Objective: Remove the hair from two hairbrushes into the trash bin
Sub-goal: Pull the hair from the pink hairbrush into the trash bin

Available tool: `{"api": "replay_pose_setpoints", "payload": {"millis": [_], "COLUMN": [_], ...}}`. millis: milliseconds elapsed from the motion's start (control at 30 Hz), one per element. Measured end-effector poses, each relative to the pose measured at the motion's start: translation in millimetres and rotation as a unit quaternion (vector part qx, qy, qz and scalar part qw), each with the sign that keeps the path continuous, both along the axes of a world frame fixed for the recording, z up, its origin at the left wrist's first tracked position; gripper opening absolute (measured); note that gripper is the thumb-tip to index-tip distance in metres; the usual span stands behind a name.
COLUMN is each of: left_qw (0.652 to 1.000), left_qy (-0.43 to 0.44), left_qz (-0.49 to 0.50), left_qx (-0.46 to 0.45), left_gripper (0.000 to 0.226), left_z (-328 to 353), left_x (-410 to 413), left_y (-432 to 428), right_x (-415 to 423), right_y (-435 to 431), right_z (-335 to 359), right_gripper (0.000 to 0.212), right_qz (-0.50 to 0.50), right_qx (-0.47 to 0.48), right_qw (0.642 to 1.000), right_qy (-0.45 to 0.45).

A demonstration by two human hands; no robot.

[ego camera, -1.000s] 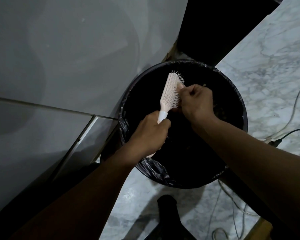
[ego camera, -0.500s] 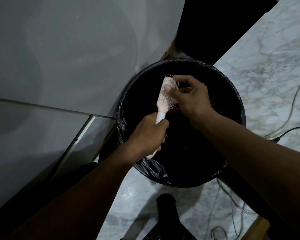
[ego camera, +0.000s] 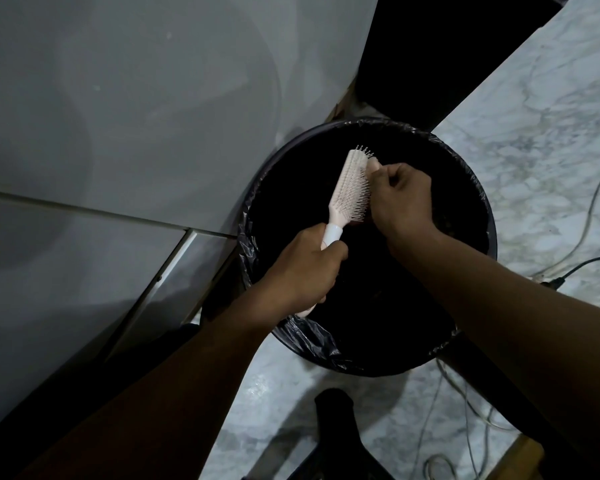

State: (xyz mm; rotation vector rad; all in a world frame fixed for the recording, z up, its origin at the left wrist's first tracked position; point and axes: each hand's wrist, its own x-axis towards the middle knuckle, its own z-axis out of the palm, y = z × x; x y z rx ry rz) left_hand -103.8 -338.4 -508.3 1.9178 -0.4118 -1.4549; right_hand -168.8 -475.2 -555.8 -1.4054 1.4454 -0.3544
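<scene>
The left grip (ego camera: 302,268) is clamped round the handle of the hairbrush (ego camera: 349,188), fingers wrapped tight over the white part of the handle, with the pink end of the handle poking out below the hand. The brush slants up and to the right from that hand, near the middle of the frame, its bristles facing right. The right grip (ego camera: 400,199) is closed too: its fingers are curled in against the bristles and its thumb tip is pressed on the bristle side near the top of the brush head, pinching at the bristles. Whether any hair is caught between those fingers is too dark and small to tell.

Both hands and the brush are held over the open mouth of the trash bin (ego camera: 492,237), a round dark bin in the centre of the frame. A black plastic bag (ego camera: 253,251) lines it, crumpled over the rim on the left and lower edges. The inside is nearly black, with a few dim scraps on its right side.

The bin stands on a marble floor (ego camera: 534,133) that fills the right side and the bottom. A white cable (ego camera: 589,202) and a black cable (ego camera: 582,265) trail across the floor at the right edge. A grey wall (ego camera: 118,98) takes up the whole left half. A dark shape (ego camera: 336,427) stands at the bottom centre.
</scene>
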Motion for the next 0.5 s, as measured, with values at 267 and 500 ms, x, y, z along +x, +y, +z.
{"api": "replay_pose_setpoints", "payload": {"millis": [267, 500], "left_qw": [1.000, 0.999], "left_qy": [0.009, 0.040], "left_qz": [0.017, 0.036], "left_qx": [0.009, 0.009], "left_gripper": [0.018, 0.018], "left_z": [0.4, -1.7], "left_x": [0.3, 1.7], "left_y": [0.2, 0.7], "right_x": [-2.6, -3.6], "right_y": [1.6, 3.4], "right_z": [23.3, 18.7], "right_gripper": [0.060, 0.060], "right_qz": [0.115, 0.165], "right_qx": [0.154, 0.152], "right_qw": [0.981, 0.973], "right_qy": [0.015, -0.057]}}
